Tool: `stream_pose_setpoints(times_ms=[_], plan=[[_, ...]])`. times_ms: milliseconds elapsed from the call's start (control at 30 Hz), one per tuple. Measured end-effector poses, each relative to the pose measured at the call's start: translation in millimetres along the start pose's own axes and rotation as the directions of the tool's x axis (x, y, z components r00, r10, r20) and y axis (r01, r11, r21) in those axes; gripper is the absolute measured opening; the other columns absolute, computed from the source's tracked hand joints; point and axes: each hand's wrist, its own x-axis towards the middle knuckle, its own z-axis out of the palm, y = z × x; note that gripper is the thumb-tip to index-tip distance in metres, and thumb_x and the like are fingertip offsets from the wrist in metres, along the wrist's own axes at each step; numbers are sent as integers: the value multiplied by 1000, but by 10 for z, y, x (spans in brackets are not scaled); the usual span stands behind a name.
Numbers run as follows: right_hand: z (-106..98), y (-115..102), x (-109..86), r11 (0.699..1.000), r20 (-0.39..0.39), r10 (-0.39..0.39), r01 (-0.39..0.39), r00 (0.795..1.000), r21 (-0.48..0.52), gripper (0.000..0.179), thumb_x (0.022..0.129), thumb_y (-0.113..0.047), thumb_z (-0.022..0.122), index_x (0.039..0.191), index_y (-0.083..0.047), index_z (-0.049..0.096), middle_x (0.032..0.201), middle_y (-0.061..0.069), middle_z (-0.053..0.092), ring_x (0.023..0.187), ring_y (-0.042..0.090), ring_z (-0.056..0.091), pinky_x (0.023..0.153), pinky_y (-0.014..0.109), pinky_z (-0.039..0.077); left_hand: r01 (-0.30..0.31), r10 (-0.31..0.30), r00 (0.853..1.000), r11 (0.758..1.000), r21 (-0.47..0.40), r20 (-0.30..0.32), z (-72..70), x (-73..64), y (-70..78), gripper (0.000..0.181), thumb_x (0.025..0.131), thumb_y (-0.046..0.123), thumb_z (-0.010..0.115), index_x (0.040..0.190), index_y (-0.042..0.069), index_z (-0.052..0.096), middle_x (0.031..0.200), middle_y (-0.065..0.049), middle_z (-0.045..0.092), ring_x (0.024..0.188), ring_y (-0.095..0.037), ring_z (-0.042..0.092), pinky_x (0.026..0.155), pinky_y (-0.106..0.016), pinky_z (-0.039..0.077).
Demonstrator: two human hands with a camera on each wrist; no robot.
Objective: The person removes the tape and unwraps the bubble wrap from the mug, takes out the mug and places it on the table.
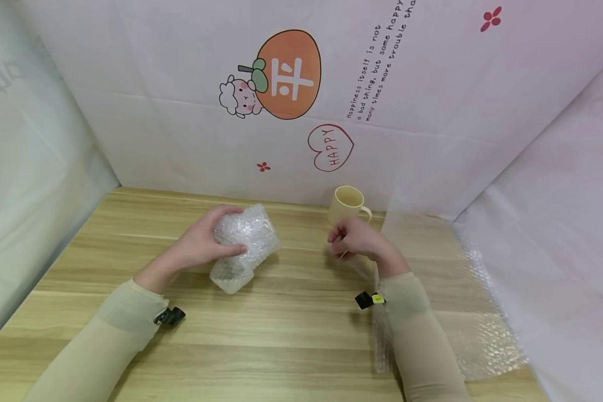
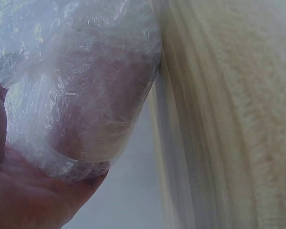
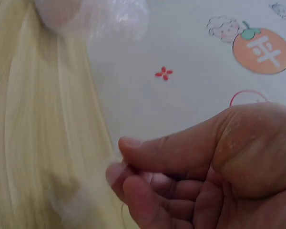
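Note:
My left hand (image 1: 208, 237) grips a bundle in bubble wrap (image 1: 251, 231), thumb on the near side and fingers around the back. Through the clear layers in the left wrist view, a pinkish, rounded form (image 2: 97, 109) shows; its kind is hidden by the wrap. A loose flap of wrap sticks out toward me at the bundle's lower end. To the right, my right hand (image 1: 359, 240) pinches a thin clear strip (image 3: 76, 205) between thumb and forefinger, the other fingers curled in. Just behind that hand stands a cream mug (image 1: 345, 207), upright with its handle to the right.
A sheet of bubble wrap (image 1: 487, 340) lies flat on the right side of the wooden table (image 1: 281, 346), partly beneath the right forearm. White printed cloth (image 1: 181, 139) hangs behind the table, close to the mug, and more cloth hangs at both sides.

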Motion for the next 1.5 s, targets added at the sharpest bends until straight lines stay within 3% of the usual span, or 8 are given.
stream_pose_setpoints(times_ms=[300,667,1033,1500], plan=[[-30,163,108,987,-36,53,-58,998,-148,15,92,-1,84,103,0,74,92,9,74,80,19,71,70,35,63,2,-2,1000,1000,21,-3,4,2,-18,87,90,40,95,162,18,51,170,-17,44,150,-49,47,118,-74,41],[-60,298,180,966,-35,20,-29,999,-258,15,88,-5,88,98,-3,77,87,3,73,77,16,64,69,30,53,-9,9,1000,1000,11,-1,0,-5,-7,87,90,39,95,162,17,50,169,-17,44,150,-50,47,118,-75,41],[-42,333,184,934,-29,38,-46,999,-354,15,89,-5,88,99,-6,78,90,3,75,82,19,67,75,34,57,-3,3,1000,1000,15,-2,7,2,-21,88,90,41,95,162,19,51,170,-16,44,150,-50,47,118,-76,40],[-70,391,187,893,-68,41,-67,997,-445,38,86,-20,98,106,-4,71,98,7,70,92,25,63,89,44,54,-7,8,1000,1000,16,-3,9,6,-17,87,90,39,95,162,17,51,169,-18,44,149,-50,47,117,-76,41]])
